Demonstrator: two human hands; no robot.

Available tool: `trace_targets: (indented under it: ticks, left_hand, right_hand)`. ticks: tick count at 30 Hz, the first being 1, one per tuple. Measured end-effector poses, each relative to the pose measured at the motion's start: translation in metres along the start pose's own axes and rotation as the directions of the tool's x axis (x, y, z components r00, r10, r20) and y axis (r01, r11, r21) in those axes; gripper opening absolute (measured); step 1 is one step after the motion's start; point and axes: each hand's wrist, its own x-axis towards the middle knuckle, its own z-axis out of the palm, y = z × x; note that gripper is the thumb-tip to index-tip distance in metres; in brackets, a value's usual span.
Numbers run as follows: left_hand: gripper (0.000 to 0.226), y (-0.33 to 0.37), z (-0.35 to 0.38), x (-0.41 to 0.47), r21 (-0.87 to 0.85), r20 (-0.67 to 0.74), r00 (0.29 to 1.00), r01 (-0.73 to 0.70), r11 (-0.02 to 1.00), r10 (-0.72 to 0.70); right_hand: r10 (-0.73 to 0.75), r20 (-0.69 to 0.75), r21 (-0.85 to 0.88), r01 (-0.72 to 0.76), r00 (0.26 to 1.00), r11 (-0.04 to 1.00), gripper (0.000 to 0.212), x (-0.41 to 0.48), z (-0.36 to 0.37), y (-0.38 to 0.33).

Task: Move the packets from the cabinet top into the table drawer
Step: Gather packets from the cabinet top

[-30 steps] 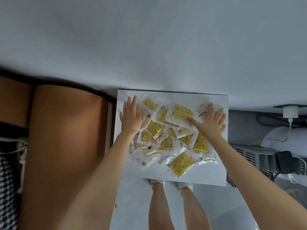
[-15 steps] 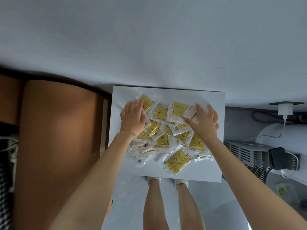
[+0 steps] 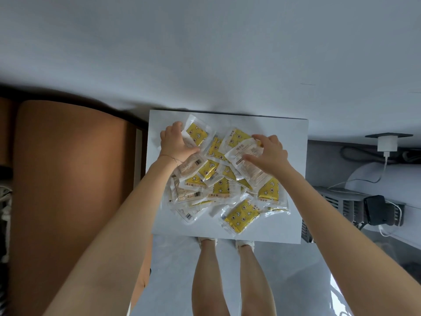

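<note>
Roughly fifteen packets, two hands, one cabinet top.

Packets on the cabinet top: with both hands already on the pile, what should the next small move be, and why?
Probably draw both hands together to bunch the pile, then lift. The left hand and right hand curl over opposite sides of the packets, which all lie loose and overlapping on the white cabinet top; no drawer is in view yet.
</note>
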Motion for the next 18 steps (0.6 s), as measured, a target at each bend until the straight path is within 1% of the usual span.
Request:
trace_targets:
  ticks: [3, 5, 7, 8, 10, 12, 14, 15, 16, 17, 18]
  left_hand:
    - [0.069, 0.002, -0.006, 0.004, 0.080, -0.012, 0.999, 0.050, 0.996, -0.049]
    - [0.060, 0.005, -0.012, 0.002, 0.151, -0.018, 0.998, 0.060, 0.987, -0.058]
    - [0.049, 0.005, -0.017, -0.001, 0.161, -0.054, 0.997, 0.064, 0.985, -0.056]
    - [0.046, 0.004, -0.018, -0.003, 0.132, -0.074, 0.996, 0.067, 0.989, -0.058]
    - [0.044, -0.004, -0.016, -0.005, -0.023, -0.085, 0.994, 0.073, 0.997, -0.075]
    - [0.040, -0.011, -0.015, -0.010, -0.220, -0.084, 0.992, 0.072, 0.973, -0.093]
    - [0.032, -0.014, -0.017, -0.014, -0.310, -0.126, 0.987, 0.058, 0.949, -0.102]
    - [0.027, -0.016, -0.018, -0.015, -0.333, -0.131, 0.986, 0.056, 0.941, -0.105]
    - [0.026, -0.018, -0.019, -0.015, -0.365, -0.106, 0.988, 0.063, 0.929, -0.109]
    - [0.032, -0.022, -0.020, -0.015, -0.409, -0.048, 0.992, 0.085, 0.909, -0.115]
    - [0.043, -0.024, -0.021, -0.016, -0.453, 0.028, 0.993, 0.116, 0.884, -0.116]
  right_hand:
    - [0.031, -0.031, -0.019, -0.031, 0.999, 0.999, 0.067, 0.002, -0.006, -0.007]
    - [0.045, -0.012, -0.006, -0.046, 0.999, 0.999, 0.063, 0.003, -0.009, -0.009]
    - [0.042, 0.010, 0.016, -0.042, 0.999, 0.999, 0.061, 0.003, -0.008, -0.012]
    - [0.038, 0.013, 0.026, -0.038, 0.999, 0.999, 0.062, 0.002, -0.006, -0.013]
    - [0.056, 0.014, 0.069, -0.057, 0.998, 0.996, 0.071, 0.000, -0.003, -0.013]
    - [0.109, 0.041, 0.156, -0.114, 0.993, 0.981, 0.084, -0.001, -0.002, -0.014]
    - [0.145, 0.065, 0.235, -0.156, 0.987, 0.959, 0.090, -0.001, -0.002, -0.013]
    - [0.150, 0.056, 0.254, -0.160, 0.987, 0.954, 0.089, 0.000, -0.001, -0.014]
    - [0.147, 0.036, 0.261, -0.152, 0.988, 0.953, 0.084, 0.000, -0.001, -0.015]
    - [0.143, 0.006, 0.252, -0.140, 0.990, 0.957, 0.075, 0.000, 0.000, -0.016]
    - [0.134, -0.029, 0.225, -0.124, 0.991, 0.966, 0.063, 0.000, 0.001, -0.018]
